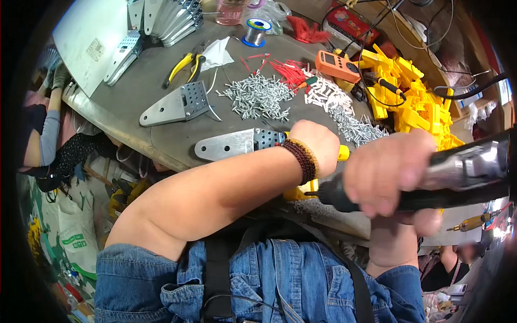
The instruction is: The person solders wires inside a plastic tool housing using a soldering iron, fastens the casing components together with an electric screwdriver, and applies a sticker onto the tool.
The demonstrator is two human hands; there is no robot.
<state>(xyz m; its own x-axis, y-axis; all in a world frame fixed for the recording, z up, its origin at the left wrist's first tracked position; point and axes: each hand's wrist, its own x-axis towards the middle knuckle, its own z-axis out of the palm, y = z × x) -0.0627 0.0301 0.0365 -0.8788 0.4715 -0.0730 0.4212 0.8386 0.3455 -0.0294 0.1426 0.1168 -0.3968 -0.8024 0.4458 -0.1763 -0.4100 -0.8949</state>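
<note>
At the near edge of the grey bench (124,105), left hand (318,142) curled shut about a yellow part (343,153), which shows at both sides of the fist; fingertips hidden. Beside the fist, to its left, a perforated silver metal piece (226,146) lies with its rounded end pointing left; whether it is joined to the yellow part cannot be told.

Right hand (390,169), motion-blurred, closed around a black powered driver (474,167), fingers wrapped over the barrel. Driver lies roughly level, its dark tip pointing left, below the left fist and near a second yellow piece (299,191). Contact between tip and piece: cannot tell.

Containers: far side, a clear cup (230,13), pinkish, contents not distinguishable. Next to it, a crumpled clear plastic bag (274,16), contents unclear. Spool (256,33) wound with silver wire. Red box (347,24) at far right, interior not visible. White bag (78,231) with green marks, lower left, off the bench.

Loose on the bench: screws (258,97) in a heap, small white pieces (326,94) beside them, yellow plastic parts (425,107) piled at right.
</note>
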